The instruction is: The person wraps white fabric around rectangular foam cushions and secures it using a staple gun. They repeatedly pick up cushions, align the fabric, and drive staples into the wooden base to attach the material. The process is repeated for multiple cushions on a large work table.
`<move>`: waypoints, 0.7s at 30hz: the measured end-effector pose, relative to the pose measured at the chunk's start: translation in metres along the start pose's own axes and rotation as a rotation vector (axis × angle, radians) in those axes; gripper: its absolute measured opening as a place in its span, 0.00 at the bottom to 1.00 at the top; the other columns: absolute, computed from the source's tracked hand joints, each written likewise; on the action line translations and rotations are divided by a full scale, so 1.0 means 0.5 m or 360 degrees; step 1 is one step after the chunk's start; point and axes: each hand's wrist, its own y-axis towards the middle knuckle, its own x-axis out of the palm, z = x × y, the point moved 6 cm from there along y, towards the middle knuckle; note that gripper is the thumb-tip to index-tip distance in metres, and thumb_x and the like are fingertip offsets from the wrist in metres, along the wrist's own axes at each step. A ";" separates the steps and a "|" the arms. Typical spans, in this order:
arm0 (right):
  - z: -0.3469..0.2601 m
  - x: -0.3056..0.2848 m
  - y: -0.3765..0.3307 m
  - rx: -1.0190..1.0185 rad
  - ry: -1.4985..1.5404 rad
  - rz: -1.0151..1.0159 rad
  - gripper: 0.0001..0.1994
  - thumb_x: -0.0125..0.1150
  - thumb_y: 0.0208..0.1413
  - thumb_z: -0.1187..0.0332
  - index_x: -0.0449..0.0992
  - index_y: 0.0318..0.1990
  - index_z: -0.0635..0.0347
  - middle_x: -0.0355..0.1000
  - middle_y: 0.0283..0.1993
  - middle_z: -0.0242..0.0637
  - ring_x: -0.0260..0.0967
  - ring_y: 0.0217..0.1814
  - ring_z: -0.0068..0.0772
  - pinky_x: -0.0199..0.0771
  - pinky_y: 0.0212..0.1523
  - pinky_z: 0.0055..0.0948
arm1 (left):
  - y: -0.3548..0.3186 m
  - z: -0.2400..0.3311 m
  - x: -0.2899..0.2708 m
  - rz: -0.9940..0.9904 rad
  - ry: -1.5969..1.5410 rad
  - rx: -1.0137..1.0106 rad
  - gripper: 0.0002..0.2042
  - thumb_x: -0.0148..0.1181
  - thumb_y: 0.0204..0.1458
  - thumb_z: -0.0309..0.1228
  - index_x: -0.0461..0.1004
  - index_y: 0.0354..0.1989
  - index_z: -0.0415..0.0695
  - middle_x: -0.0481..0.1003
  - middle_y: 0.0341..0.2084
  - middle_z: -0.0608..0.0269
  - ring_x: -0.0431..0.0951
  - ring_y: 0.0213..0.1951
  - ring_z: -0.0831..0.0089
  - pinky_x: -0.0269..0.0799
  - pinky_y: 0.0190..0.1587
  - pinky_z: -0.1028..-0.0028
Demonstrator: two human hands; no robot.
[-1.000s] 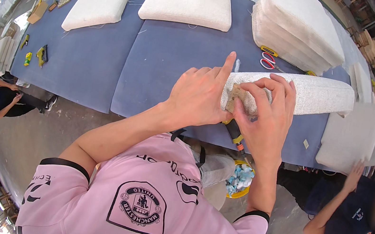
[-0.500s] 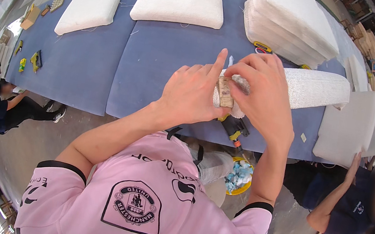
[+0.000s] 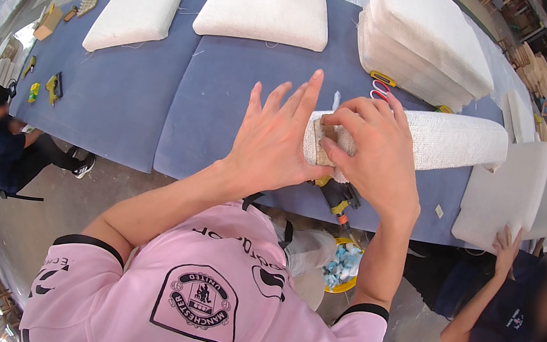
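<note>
While the blue padded worktable (image 3: 121, 108) carries its stock as it did a second ago, namely two flat white cushions (image 3: 269, 6) at the far side and a stack of white cushions (image 3: 431, 43) to the right, the working item, a long white fabric-covered bolster (image 3: 452, 140), lies across the near right of the table, its end facing the person. Left hand (image 3: 277, 143): fingers now splayed and lifted, palm braced against the bolster end (earlier they lay flatter over it). Right hand (image 3: 373, 157): curled over the same end, fingertips pinching the fabric fold at the exposed tan end-piece (image 3: 323, 143), closer in than before. Judged: end closure being tightened. Below the table edge, a yellow-and-black tool (image 3: 339, 198).
</note>
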 end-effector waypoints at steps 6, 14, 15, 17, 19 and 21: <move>0.000 -0.003 0.017 -0.0045 -0.0033 -0.0064 0.08 0.69 0.51 0.66 0.84 0.39 0.54 0.76 0.42 0.33 0.74 0.52 0.38 0.64 0.69 0.47 | 0.002 -0.022 0.012 -0.0355 -0.0392 -0.0203 0.65 0.80 0.37 0.53 0.44 0.79 0.36 0.81 0.46 0.49 0.83 0.45 0.51 0.78 0.52 0.56; 0.006 -0.004 0.036 -0.0034 0.0044 -0.0109 0.08 0.69 0.49 0.66 0.83 0.37 0.55 0.77 0.40 0.34 0.75 0.49 0.40 0.67 0.62 0.43 | 0.025 -0.024 0.004 -0.0510 -0.0281 -0.0143 0.65 0.81 0.38 0.51 0.42 0.81 0.41 0.82 0.40 0.48 0.84 0.42 0.50 0.81 0.44 0.57; 0.008 -0.005 0.038 -0.0050 0.0051 -0.0073 0.08 0.69 0.49 0.66 0.82 0.37 0.55 0.77 0.39 0.34 0.75 0.49 0.40 0.67 0.62 0.43 | 0.026 -0.026 0.006 -0.0509 -0.0285 -0.0150 0.65 0.81 0.38 0.51 0.42 0.81 0.42 0.82 0.40 0.48 0.84 0.41 0.50 0.81 0.43 0.57; 0.008 -0.003 0.041 -0.0049 0.0055 -0.0068 0.09 0.69 0.50 0.66 0.82 0.38 0.55 0.77 0.39 0.34 0.75 0.49 0.41 0.67 0.62 0.43 | 0.026 -0.030 0.009 -0.0503 -0.0287 -0.0167 0.64 0.80 0.39 0.49 0.41 0.81 0.42 0.82 0.39 0.48 0.84 0.39 0.49 0.81 0.42 0.57; 0.010 -0.001 0.040 -0.0061 0.0048 -0.0056 0.09 0.68 0.50 0.66 0.82 0.38 0.55 0.77 0.39 0.34 0.75 0.48 0.41 0.67 0.62 0.44 | 0.025 -0.030 0.011 -0.0473 -0.0310 -0.0176 0.64 0.79 0.40 0.48 0.40 0.81 0.42 0.82 0.38 0.48 0.84 0.39 0.49 0.81 0.42 0.57; 0.009 0.002 0.041 -0.0085 0.0037 -0.0040 0.09 0.68 0.50 0.66 0.81 0.39 0.55 0.77 0.39 0.34 0.75 0.49 0.41 0.67 0.62 0.44 | 0.023 -0.032 0.011 -0.0461 -0.0320 -0.0192 0.63 0.79 0.40 0.47 0.40 0.81 0.42 0.82 0.38 0.47 0.84 0.39 0.49 0.81 0.42 0.57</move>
